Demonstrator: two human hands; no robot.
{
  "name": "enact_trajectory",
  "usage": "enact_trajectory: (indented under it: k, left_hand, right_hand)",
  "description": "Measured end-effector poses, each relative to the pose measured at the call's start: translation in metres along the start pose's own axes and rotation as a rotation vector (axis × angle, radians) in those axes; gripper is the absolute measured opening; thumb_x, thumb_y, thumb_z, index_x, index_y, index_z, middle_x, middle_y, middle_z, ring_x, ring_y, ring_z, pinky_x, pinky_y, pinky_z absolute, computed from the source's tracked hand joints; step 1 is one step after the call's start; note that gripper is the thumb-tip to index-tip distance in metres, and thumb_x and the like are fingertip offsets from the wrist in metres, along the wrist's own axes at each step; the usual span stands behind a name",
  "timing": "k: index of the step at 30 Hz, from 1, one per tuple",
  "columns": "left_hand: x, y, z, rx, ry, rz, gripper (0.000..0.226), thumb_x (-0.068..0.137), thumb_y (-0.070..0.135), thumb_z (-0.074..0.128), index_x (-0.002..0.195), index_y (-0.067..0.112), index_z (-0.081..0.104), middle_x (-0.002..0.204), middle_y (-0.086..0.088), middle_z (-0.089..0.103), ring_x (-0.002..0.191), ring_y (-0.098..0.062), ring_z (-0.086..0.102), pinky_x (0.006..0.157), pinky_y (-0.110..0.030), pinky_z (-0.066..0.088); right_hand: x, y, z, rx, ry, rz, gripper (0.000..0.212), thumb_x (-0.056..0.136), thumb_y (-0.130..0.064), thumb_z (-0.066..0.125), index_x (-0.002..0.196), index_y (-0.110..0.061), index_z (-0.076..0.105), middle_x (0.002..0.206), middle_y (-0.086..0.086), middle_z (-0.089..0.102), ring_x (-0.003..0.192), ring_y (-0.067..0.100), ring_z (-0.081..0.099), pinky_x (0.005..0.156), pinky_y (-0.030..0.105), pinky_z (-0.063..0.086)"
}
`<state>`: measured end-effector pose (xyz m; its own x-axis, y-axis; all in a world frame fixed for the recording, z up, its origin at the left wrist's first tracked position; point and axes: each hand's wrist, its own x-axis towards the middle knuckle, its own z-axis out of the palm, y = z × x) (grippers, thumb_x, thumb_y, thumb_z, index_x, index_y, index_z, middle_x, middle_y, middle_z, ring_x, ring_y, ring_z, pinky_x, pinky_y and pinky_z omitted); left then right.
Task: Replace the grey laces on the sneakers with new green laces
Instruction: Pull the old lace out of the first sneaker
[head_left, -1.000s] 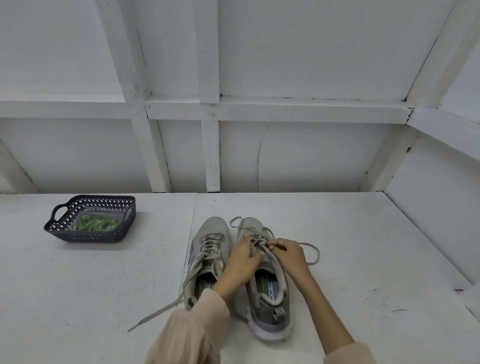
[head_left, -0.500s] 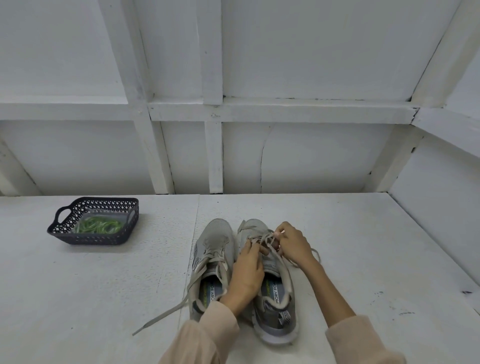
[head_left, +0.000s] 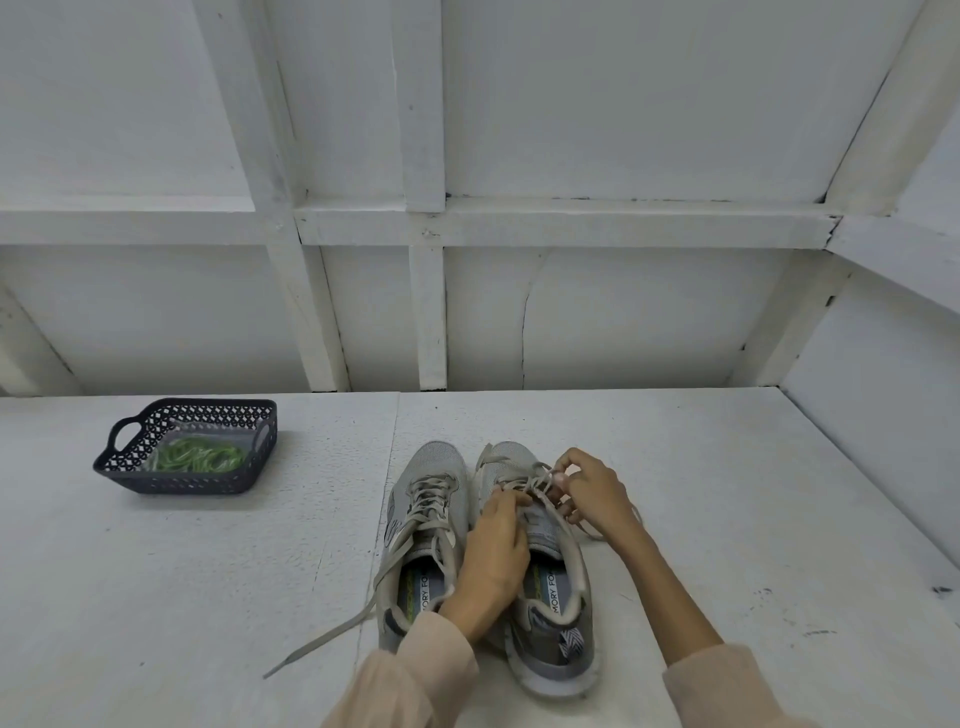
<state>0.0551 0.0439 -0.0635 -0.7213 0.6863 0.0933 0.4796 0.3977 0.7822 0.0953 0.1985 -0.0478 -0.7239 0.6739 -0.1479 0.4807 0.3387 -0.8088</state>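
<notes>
While left hand (head_left: 493, 551) and right hand (head_left: 592, 488) pinch grey lace (head_left: 540, 477), basket (head_left: 182, 486) holds green laces (head_left: 197, 457).

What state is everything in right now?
Left sneaker: laced grey, untied, end trailing on table.
Right sneaker: grey lace loosened but threaded.
Left hand: pinches that grey lace.
Right hand: pinches it too.
Basket: upright, on table.
Green laces: unused, in Basket.

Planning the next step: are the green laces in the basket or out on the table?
In. The green laces lie bunched inside the dark basket, none trailing over its rim.
</notes>
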Motion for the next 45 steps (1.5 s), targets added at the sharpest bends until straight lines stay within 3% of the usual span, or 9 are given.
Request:
enact_trajectory:
  k: [3, 7, 12, 15, 21, 26, 32, 38, 45]
  left_hand:
    - [0.000, 0.002, 0.000, -0.007, 0.005, -0.032, 0.034, 0.097, 0.007, 0.038, 0.131, 0.012, 0.044, 0.116, -0.010, 0.059, 0.106, -0.027, 0.057, 0.087, -0.034, 0.042]
    - [-0.003, 0.006, 0.002, -0.113, 0.033, -0.098, 0.044, 0.099, 0.007, 0.041, 0.142, 0.008, 0.035, 0.123, -0.011, 0.058, 0.111, -0.025, 0.056, 0.086, -0.024, 0.038]
    - [-0.005, 0.007, 0.003, -0.168, 0.053, -0.106, 0.046, 0.097, 0.003, 0.042, 0.143, 0.007, 0.036, 0.121, -0.010, 0.059, 0.110, -0.028, 0.058, 0.095, -0.026, 0.039]
    - [-0.006, 0.008, 0.002, -0.176, 0.047, -0.111, 0.047, 0.098, 0.003, 0.042, 0.144, 0.009, 0.035, 0.131, -0.007, 0.054, 0.122, -0.025, 0.052, 0.097, -0.017, 0.033]
    - [-0.006, 0.008, 0.002, -0.169, 0.045, -0.079, 0.050, 0.097, -0.001, 0.041, 0.145, 0.011, 0.034, 0.143, -0.004, 0.045, 0.134, -0.017, 0.041, 0.103, -0.011, 0.022]
    - [-0.005, 0.003, 0.005, -0.148, 0.014, -0.129, 0.052, 0.099, 0.006, 0.041, 0.150, 0.011, 0.027, 0.150, -0.009, 0.039, 0.138, -0.024, 0.038, 0.117, -0.033, 0.024]
    - [-0.003, 0.002, 0.008, -0.147, 0.031, -0.127, 0.052, 0.099, 0.007, 0.041, 0.149, 0.010, 0.030, 0.152, -0.009, 0.038, 0.142, -0.023, 0.032, 0.118, -0.037, 0.024]
    - [-0.002, -0.001, 0.009, -0.131, 0.016, -0.144, 0.052, 0.099, 0.007, 0.040, 0.149, 0.011, 0.029, 0.147, -0.012, 0.044, 0.135, -0.028, 0.043, 0.114, -0.040, 0.029]
    - [0.000, -0.005, 0.012, -0.130, 0.013, -0.157, 0.053, 0.098, 0.006, 0.041, 0.149, 0.011, 0.030, 0.142, -0.017, 0.049, 0.132, -0.033, 0.045, 0.113, -0.042, 0.032]
  right_hand:
    - [0.001, 0.005, -0.002, 0.175, -0.067, 0.048, 0.006, 0.091, -0.014, 0.064, 0.088, -0.012, 0.060, 0.079, 0.012, 0.072, 0.055, 0.018, 0.059, 0.050, 0.025, 0.047]
    - [0.000, 0.011, -0.002, 0.028, -0.154, -0.038, 0.011, 0.083, -0.014, 0.074, 0.081, -0.004, 0.071, 0.065, 0.004, 0.063, 0.055, 0.014, 0.055, 0.056, 0.028, 0.048]
    - [0.002, 0.005, 0.002, 0.115, 0.047, 0.045, 0.012, 0.098, -0.017, 0.051, 0.088, -0.013, 0.057, 0.077, 0.004, 0.073, 0.053, 0.020, 0.066, 0.052, 0.029, 0.052]
    - [-0.002, 0.006, -0.004, 0.234, 0.008, 0.066, 0.016, 0.098, -0.022, 0.055, 0.090, -0.009, 0.059, 0.081, 0.007, 0.072, 0.055, 0.019, 0.065, 0.052, 0.029, 0.052]
    - [-0.003, 0.008, 0.000, 0.059, -0.111, -0.072, 0.023, 0.084, -0.016, 0.074, 0.064, -0.025, 0.068, 0.057, -0.005, 0.063, 0.050, 0.010, 0.057, 0.053, 0.026, 0.048]
    - [0.002, 0.006, 0.001, 0.273, 0.065, 0.085, 0.016, 0.099, -0.016, 0.049, 0.084, -0.013, 0.056, 0.083, 0.007, 0.071, 0.051, 0.020, 0.063, 0.051, 0.030, 0.050]
    - [-0.006, 0.005, 0.001, 0.171, -0.123, 0.040, 0.025, 0.085, -0.016, 0.074, 0.076, 0.006, 0.067, 0.063, 0.007, 0.061, 0.057, 0.015, 0.054, 0.056, 0.026, 0.047]
    - [0.003, 0.003, 0.000, 0.295, 0.064, 0.129, 0.017, 0.099, -0.017, 0.047, 0.085, -0.011, 0.053, 0.087, 0.007, 0.069, 0.053, 0.021, 0.064, 0.054, 0.034, 0.051]
    - [-0.005, 0.005, 0.002, 0.027, -0.077, 0.000, 0.024, 0.085, -0.023, 0.074, 0.065, -0.016, 0.064, 0.068, 0.002, 0.064, 0.062, 0.014, 0.057, 0.059, 0.024, 0.044]
